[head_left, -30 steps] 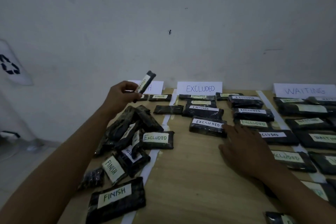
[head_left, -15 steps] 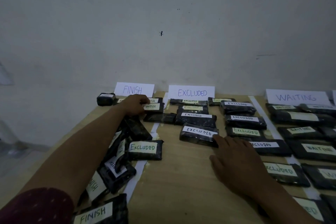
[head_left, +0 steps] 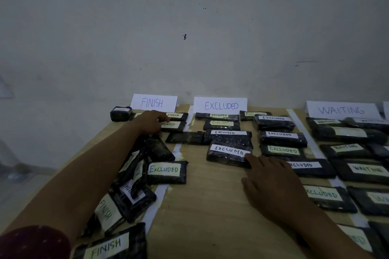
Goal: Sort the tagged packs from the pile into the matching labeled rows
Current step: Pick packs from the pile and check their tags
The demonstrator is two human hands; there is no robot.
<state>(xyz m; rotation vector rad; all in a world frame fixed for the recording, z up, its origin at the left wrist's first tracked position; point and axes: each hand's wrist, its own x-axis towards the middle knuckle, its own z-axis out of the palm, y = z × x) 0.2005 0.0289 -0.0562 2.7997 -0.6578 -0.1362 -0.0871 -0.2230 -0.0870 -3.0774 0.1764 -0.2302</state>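
Note:
Dark wrapped packs with handwritten tags lie in rows on a wooden table (head_left: 210, 216). My left hand (head_left: 150, 122) reaches to the far end of the FINISH row and holds the left end of a FINISH pack (head_left: 173, 125), which lies on the table below the FINISH sign (head_left: 153, 103). My right hand (head_left: 273, 183) lies flat with straight fingers; its fingertip touches an EXCLUDED pack (head_left: 228, 153). A loose pile of packs (head_left: 134, 178) sits under my left forearm, with one EXCLUDED-tagged pack (head_left: 166, 171) at its right edge.
Signs EXCLUDED (head_left: 220, 105) and WAITING (head_left: 341, 110) stand against the wall (head_left: 189, 27). White paper strips (head_left: 303, 132) divide the rows. WAITING packs (head_left: 347, 132) fill the right side. A small dark pack (head_left: 121, 113) sits at the far left corner.
My left hand carried a pack from above the pile down to the far end of the FINISH row. My right hand stayed flat on the table.

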